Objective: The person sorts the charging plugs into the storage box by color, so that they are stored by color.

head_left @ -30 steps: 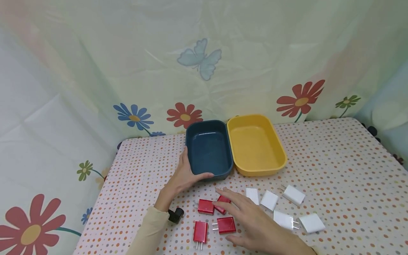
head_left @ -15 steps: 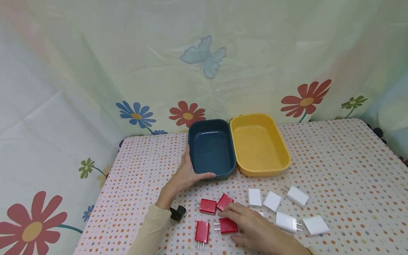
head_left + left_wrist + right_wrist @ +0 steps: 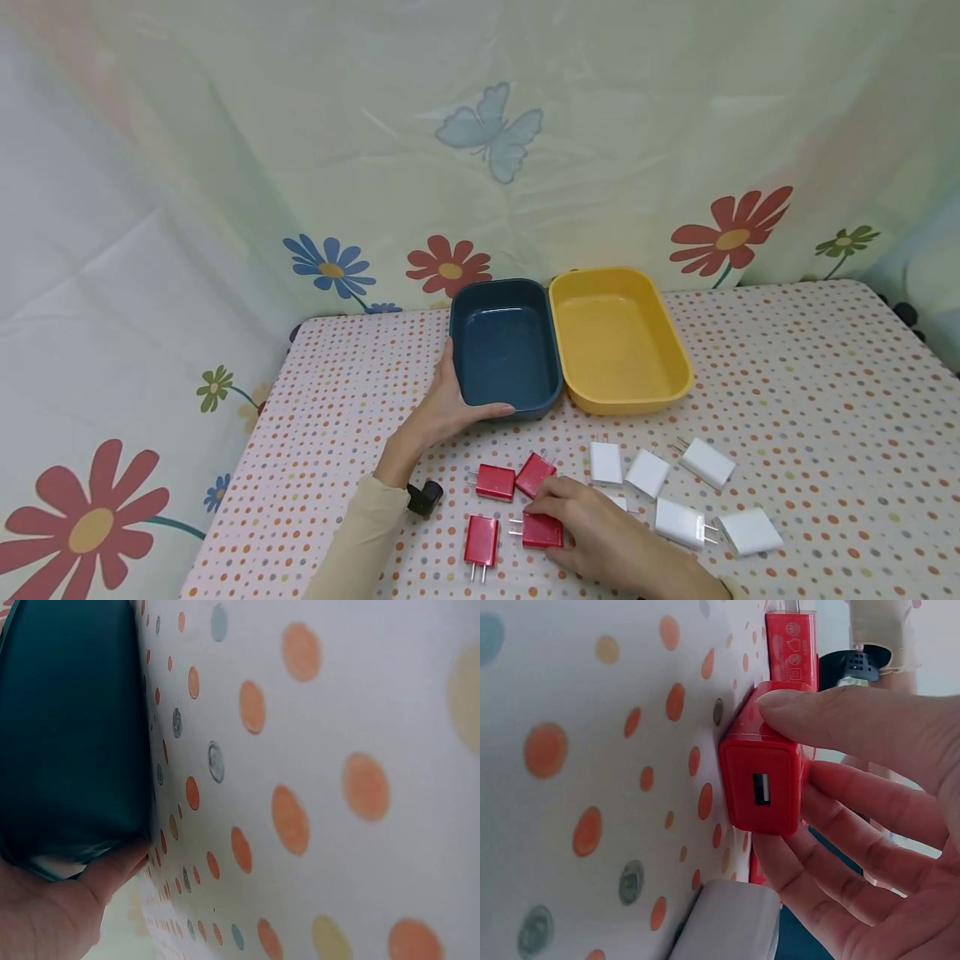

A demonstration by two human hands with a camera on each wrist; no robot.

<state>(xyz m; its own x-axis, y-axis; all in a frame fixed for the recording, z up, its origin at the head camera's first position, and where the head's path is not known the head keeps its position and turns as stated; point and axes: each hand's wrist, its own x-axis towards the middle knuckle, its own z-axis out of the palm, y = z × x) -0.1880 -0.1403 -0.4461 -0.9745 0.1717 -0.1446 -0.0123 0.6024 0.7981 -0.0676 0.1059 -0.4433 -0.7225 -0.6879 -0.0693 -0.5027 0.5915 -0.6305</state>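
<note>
In the head view my left hand rests on the near left corner of a dark blue tray. Its thumb lies along the tray's front wall, its fingers along the left side. The left wrist view shows the hand touching the tray's wall. My right hand pinches a red USB charger between thumb and fingers on the table. The port faces the right wrist camera on this charger. More red chargers lie close by: one behind, one to the left, one nearer the front.
A yellow tray stands against the blue tray's right side. Several white USB chargers lie right of the red ones, one partly behind my right hand. A black wrist-camera mount sits at my left wrist. Dotted cloth covers the table before a flowered curtain.
My right hand has come down from above the red chargers and closed its fingers on the one nearest it. The left hand stays at the blue tray. The head view has shifted slightly.
</note>
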